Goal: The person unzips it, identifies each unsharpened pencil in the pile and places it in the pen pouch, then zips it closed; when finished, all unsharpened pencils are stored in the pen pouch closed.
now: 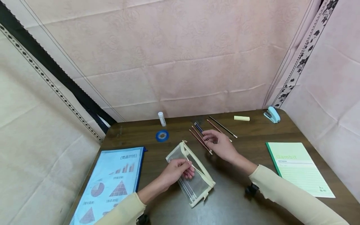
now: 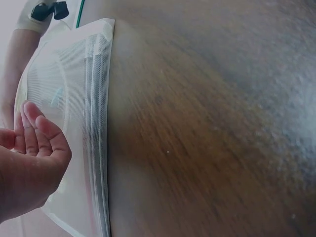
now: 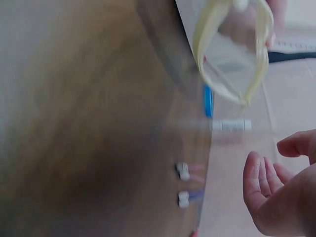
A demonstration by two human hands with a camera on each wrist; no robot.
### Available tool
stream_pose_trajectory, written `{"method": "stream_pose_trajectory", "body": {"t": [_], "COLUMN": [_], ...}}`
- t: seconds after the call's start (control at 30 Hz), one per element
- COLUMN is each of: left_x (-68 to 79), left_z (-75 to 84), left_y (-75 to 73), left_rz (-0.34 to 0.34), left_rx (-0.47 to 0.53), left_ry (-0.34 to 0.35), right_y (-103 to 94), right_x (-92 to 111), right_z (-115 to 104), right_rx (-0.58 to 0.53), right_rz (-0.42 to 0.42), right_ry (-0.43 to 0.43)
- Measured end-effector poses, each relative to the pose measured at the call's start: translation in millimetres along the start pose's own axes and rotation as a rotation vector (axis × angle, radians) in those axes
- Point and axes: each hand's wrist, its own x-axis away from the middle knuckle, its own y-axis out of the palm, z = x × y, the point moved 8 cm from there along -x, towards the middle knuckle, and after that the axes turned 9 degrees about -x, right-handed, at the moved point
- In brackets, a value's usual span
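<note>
The booklet (image 1: 105, 175) lies at the lower left of the frame, charts facing up. Right of it, left of centre, are the blue tape (image 1: 158, 135) and, just above, the upright glue stick (image 1: 161, 119). The left hand (image 1: 179, 169), low in the centre, pinches the edge of the mesh pouch (image 1: 201, 186), which lies slanted on the table (image 1: 225, 200); the right wrist view shows its mouth gaping. The pencils (image 1: 200, 141) lie loose right of centre, reddish, blue and black. Over them is the right hand (image 1: 220, 144), fingers bent and thumb apart, with nothing between them. Farther right lies a pale yellow block (image 1: 241, 118), then the stapler (image 1: 272, 115) by the table's far right corner. The green-edged notepad (image 1: 301, 170) lies at the lower right.
</note>
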Motion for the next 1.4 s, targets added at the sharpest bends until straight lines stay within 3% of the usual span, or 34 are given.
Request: {"method": "stream_pose_trajectory", "body": {"t": [0.3, 0.63, 0.93, 1.4], "left_x": [1.8, 4.2, 5.3, 3.8], "left_z": [0.8, -0.9, -2.1, -4.2], "left_y": [1.1, 0.9, 1.5, 3.9], "left_rz": [0.001, -0.004, -0.002, -0.015], "left_rx": [0.020, 0.022, 0.014, 0.012], "left_ry": [0.020, 0.010, 0.011, 0.009], "right_y": [-48.7, -87.5, -100.9, -100.1], "right_x": [-28.7, -53.8, -68.8, -81.5], "right_z": [0.4, 25.9, 59.3, 97.7], "right_rx": [0.125, 0.178, 0.214, 0.333], "right_rz": [0.073, 0.103, 0.104, -0.032], "right_ry": [-0.085, -0.031, 0.017, 0.085]}}
